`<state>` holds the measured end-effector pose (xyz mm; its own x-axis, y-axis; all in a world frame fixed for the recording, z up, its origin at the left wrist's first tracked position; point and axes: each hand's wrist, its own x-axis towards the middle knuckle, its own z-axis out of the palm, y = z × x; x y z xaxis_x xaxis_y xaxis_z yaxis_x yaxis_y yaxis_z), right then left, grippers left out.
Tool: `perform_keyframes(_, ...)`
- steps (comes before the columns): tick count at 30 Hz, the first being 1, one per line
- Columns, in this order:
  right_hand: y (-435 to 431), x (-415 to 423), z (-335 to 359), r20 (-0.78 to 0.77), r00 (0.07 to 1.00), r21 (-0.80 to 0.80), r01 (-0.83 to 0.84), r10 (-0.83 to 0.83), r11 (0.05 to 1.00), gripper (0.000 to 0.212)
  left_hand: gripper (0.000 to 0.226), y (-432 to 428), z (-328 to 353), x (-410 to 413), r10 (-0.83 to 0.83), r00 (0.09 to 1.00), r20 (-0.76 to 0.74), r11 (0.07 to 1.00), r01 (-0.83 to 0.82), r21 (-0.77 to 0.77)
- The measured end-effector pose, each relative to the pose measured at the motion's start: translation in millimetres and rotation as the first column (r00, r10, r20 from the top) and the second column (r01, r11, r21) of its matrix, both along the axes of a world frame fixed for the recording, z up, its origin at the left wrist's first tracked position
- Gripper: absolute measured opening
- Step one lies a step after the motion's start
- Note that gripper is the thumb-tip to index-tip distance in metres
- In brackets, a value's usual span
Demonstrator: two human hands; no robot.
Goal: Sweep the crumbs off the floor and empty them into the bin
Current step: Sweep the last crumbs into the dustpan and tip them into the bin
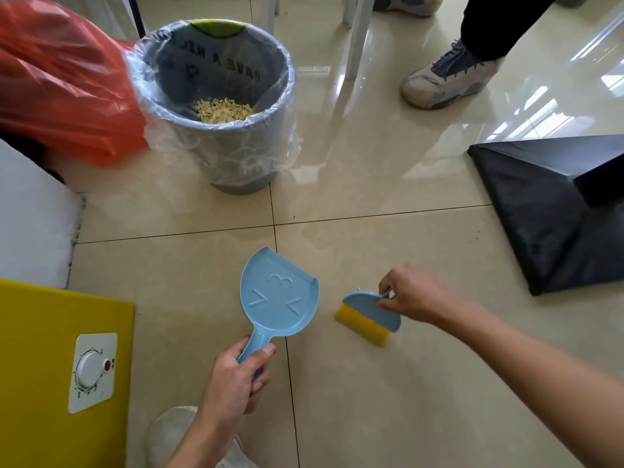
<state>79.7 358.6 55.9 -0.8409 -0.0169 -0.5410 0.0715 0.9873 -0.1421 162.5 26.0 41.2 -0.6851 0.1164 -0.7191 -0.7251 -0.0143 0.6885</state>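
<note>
My left hand [236, 376] grips the handle of a light blue dustpan [278, 295], whose pan is empty and points toward the bin. My right hand [410, 292] pinches the top of a small blue brush with yellow bristles [369, 315], which stands on the tiled floor to the right of the dustpan. One pale crumb [358, 289] lies on the floor just above the brush. The grey bin [216, 96], lined with a clear plastic bag, stands further ahead on the floor. A pile of pale crumbs [224, 110] lies at its bottom.
An orange plastic bag [64, 82] leans left of the bin. A yellow board with a white dial timer [93, 371] lies at lower left, a white block [30, 217] above it. A black sheet [553, 211] lies at right. Another person's shoe [445, 79] and a white table leg [358, 35] stand beyond.
</note>
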Motion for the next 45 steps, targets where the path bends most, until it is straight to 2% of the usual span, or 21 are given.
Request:
perform_keyframes(5, 21, -8, 23, 0.022, 0.996, -0.045, 0.083, -0.082, 0.995, 0.023, 0.024, -5, -4, 0, 0.006, 1.000, -0.006, 1.000, -0.006, 0.015)
perform_keyframes(8, 17, 4, 33, 0.052, 0.989, -0.158, 0.146, -0.139, 0.977, 0.015, 0.026, -6, -7, 0, 0.002, 1.000, -0.001, 1.000, -0.002, 0.027)
perform_keyframes(12, -20, 38, 19, 0.158, 0.961, -0.298, 0.267, -0.229, 0.916, 0.019, 0.020, -7, -15, 1, 0.023, 0.999, 0.030, 0.999, -0.023, 0.023)
perform_keyframes(15, -45, 57, -1, 0.152, 0.924, -0.353, 0.382, -0.351, 0.854, 0.021, 0.015, -6, -16, 4, 0.026, 0.999, 0.048, 0.999, -0.027, 0.031)
perform_keyframes(17, -51, 64, -12, 0.137, 0.840, -0.384, 0.534, -0.525, 0.753, 0.021, 0.013, -8, -16, 7, 0.018, 0.999, 0.051, 1.000, -0.019, 0.022)
perform_keyframes(19, -49, 71, -20, 0.131, 0.701, -0.421, 0.679, -0.701, 0.601, 0.021, 0.021, -10, -17, 9, 0.003, 0.998, 0.058, 1.000, -0.004, 0.013)
perform_keyframes(21, -41, 77, -24, 0.125, 0.585, -0.446, 0.755, -0.801, 0.481, 0.022, 0.027, -10, -18, 10, -0.002, 0.998, 0.070, 1.000, 0.002, -0.005)
perform_keyframes(23, -30, 82, -25, 0.146, 0.511, -0.462, 0.792, -0.847, 0.399, 0.022, 0.025, -10, -17, 10, -0.006, 0.996, 0.084, 1.000, 0.007, -0.018)
perform_keyframes(27, -7, 90, -17, 0.234, 0.434, -0.498, 0.822, -0.870, 0.276, 0.026, 0.015, -9, -14, 9, -0.015, 0.995, 0.097, 1.000, 0.016, -0.010)
perform_keyframes(29, 11, 88, -9, 0.203, 0.396, -0.545, 0.805, -0.895, 0.233, 0.028, 0.014, -11, -14, 9, -0.021, 0.995, 0.098, 1.000, 0.022, -0.008)
perform_keyframes(31, 34, 84, 5, 0.056, 0.430, -0.535, 0.775, -0.901, 0.336, 0.027, 0.017, -11, -15, 10, -0.051, 0.994, 0.093, 0.998, 0.054, -0.035)
perform_keyframes(33, 59, 78, 21, -0.123, 0.502, -0.449, 0.741, -0.856, 0.499, 0.022, 0.022, -10, -16, 10, -0.122, 0.989, 0.085, 0.986, 0.131, -0.103)
perform_keyframes(34, 71, 75, 27, -0.210, 0.560, -0.359, 0.719, -0.802, 0.596, 0.021, 0.024, -9, -17, 10, -0.163, 0.982, 0.090, 0.976, 0.174, -0.130)
perform_keyframes(36, 94, 69, 34, -0.369, 0.715, -0.055, 0.622, -0.594, 0.781, 0.024, 0.026, -6, -18, 10, -0.225, 0.965, 0.132, 0.958, 0.244, -0.153)
perform_keyframes(38, 106, 63, 36, -0.383, 0.837, 0.257, 0.502, -0.390, 0.826, 0.024, 0.025, -2, -18, 8, -0.256, 0.949, 0.183, 0.947, 0.285, -0.151)
perform_keyframes(40, 102, 55, 33, -0.296, 0.902, 0.408, 0.418, -0.315, 0.812, 0.018, 0.015, 3, -16, 5, -0.268, 0.942, 0.202, 0.944, 0.299, -0.137)
perform_keyframes(42, 84, 49, 22, -0.204, 0.941, 0.461, 0.337, -0.271, 0.821, 0.018, 0.007, 8, -13, 3, -0.273, 0.941, 0.202, 0.947, 0.300, -0.115)
perform_keyframes(45, 45, 45, 5, -0.146, 0.972, 0.412, 0.227, -0.182, 0.882, 0.023, 0.007, 13, -11, 1, -0.286, 0.939, 0.192, 0.947, 0.307, -0.090)
